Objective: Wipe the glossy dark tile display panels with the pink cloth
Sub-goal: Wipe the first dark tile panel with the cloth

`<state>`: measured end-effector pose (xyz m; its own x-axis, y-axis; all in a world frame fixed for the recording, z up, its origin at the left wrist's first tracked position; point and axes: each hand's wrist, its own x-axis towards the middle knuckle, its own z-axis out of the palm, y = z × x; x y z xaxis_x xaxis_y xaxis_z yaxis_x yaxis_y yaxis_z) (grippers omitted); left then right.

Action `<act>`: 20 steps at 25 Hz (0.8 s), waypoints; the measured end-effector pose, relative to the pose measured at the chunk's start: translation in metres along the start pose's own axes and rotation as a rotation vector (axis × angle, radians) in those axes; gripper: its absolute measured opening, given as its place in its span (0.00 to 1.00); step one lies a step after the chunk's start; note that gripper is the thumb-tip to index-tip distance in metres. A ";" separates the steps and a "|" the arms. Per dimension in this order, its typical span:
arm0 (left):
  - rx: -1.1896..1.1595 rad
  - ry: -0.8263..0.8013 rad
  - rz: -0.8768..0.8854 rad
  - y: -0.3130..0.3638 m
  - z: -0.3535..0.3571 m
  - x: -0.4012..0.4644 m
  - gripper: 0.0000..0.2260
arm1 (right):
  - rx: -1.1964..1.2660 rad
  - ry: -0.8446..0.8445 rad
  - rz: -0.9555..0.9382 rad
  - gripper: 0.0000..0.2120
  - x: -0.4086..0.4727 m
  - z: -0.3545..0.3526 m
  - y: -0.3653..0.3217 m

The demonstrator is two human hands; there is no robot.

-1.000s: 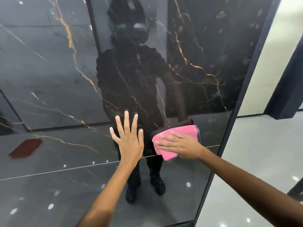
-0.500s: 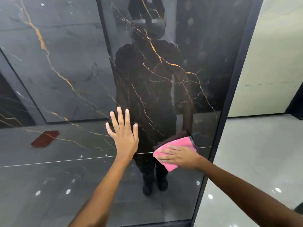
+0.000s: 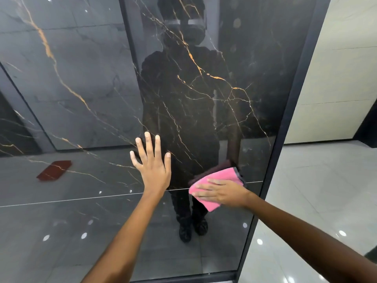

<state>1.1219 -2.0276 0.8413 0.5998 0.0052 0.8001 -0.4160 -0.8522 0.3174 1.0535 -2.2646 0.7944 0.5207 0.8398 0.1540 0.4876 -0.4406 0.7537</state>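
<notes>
A glossy dark tile panel (image 3: 204, 88) with gold and white veins fills most of the view and mirrors a person and the room. My left hand (image 3: 152, 164) lies flat on the panel, fingers spread and straight, just above a thin horizontal joint line. To its right, my right hand (image 3: 222, 194) presses a folded pink cloth (image 3: 221, 176) flat against the panel with straight fingers, close to the panel's right edge. Part of the cloth is hidden under that hand.
A dark metal frame (image 3: 285, 129) borders the panel on the right. Beyond it are a cream wall (image 3: 336, 78) and a shiny pale floor (image 3: 316, 190). A dark red shape (image 3: 54, 170) shows as a reflection at the lower left of the panel.
My right hand and the pink cloth have slid a little to the right and down along the panel. The left hand stays flat on the panel. The camera view has shifted.
</notes>
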 end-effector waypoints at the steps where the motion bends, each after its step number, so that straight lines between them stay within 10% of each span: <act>1: -0.002 0.000 0.002 -0.001 0.000 -0.001 0.25 | -0.017 0.050 -0.034 0.43 -0.001 0.002 0.009; 6: -0.016 -0.016 0.019 -0.005 -0.003 -0.002 0.24 | 0.181 0.458 0.681 0.37 0.061 -0.065 0.085; 11: -0.042 -0.031 0.017 0.009 -0.010 -0.001 0.25 | -0.033 0.026 0.066 0.43 0.010 0.000 -0.006; 13: -0.049 -0.020 0.088 0.023 -0.010 0.004 0.25 | 0.026 0.168 0.125 0.43 -0.010 -0.008 0.026; 17: -0.072 -0.015 0.153 0.055 0.003 0.016 0.28 | 0.176 0.564 0.842 0.33 -0.009 -0.094 0.161; 20: -0.062 0.013 0.160 0.058 0.018 0.014 0.30 | 0.268 0.558 1.031 0.35 -0.009 -0.064 0.117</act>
<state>1.1185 -2.0864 0.8621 0.5140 -0.1209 0.8492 -0.5473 -0.8085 0.2162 1.0607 -2.3038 0.9227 0.4089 0.0461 0.9114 0.1848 -0.9822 -0.0332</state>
